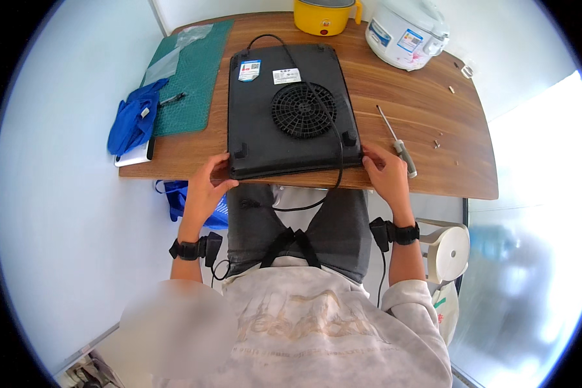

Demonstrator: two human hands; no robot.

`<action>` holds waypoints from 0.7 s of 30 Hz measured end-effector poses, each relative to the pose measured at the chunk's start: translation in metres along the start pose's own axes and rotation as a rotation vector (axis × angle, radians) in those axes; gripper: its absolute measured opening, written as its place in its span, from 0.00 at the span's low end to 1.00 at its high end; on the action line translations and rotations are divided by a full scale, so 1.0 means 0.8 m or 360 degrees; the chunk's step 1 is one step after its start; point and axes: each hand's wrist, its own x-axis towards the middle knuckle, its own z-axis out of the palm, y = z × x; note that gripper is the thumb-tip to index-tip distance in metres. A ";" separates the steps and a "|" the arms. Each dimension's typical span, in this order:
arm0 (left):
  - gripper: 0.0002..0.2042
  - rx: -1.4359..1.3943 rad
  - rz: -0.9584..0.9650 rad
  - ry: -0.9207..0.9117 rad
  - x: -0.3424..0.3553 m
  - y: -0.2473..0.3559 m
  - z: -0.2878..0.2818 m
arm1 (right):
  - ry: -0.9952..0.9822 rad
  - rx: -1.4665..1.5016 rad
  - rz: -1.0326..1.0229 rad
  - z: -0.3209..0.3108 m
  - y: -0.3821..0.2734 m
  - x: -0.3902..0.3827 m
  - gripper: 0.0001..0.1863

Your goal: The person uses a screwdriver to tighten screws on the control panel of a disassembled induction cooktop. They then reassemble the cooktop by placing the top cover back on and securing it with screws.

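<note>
A black induction cooker (pixel 255 119) lies upside down on the wooden table, its round fan grille (pixel 303 109) and stickers facing up. Its near edge is by the table's front edge. At the near left corner, my left hand (pixel 205 189) grips the casing between thumb and fingers. My right hand (pixel 388 176) closes on the near right corner, fingertips against the side. A black power cord (pixel 340 152) runs over the back, loops round the far edge and hangs down over my lap, where its plug shows. Just beyond my right hand lies a screwdriver (pixel 401 154) with a grey handle.
Several small screws (pixel 437 144) are scattered on the table's right side. A yellow electric pot (pixel 324 21) and a white rice cooker (pixel 407 35) stand at the back. To the left are a green cutting mat (pixel 193 97) and a blue cloth bag (pixel 134 119).
</note>
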 end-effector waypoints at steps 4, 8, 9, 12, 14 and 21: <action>0.27 -0.0040 -0.0018 -0.0057 -0.001 -0.005 -0.009 | -0.0026 0.0077 -0.0005 -0.002 -0.005 0.000 0.13; 0.25 0.0035 0.0001 -0.0111 0.001 -0.003 -0.014 | -0.0045 -0.0063 0.0006 -0.002 0.000 0.004 0.14; 0.25 0.0026 0.0031 -0.0105 0.001 -0.005 -0.014 | -0.0052 -0.0066 0.0000 -0.002 -0.001 0.004 0.14; 0.22 0.0043 0.0107 -0.0101 0.002 -0.012 -0.015 | -0.0065 -0.0093 -0.0016 -0.003 0.001 0.007 0.14; 0.20 0.0109 0.0137 -0.0112 0.006 -0.010 -0.017 | -0.0065 -0.0137 -0.0029 -0.004 0.011 0.008 0.14; 0.22 0.0295 -0.0008 -0.0029 0.043 0.032 -0.026 | -0.0320 0.0130 0.0170 -0.009 0.018 0.010 0.15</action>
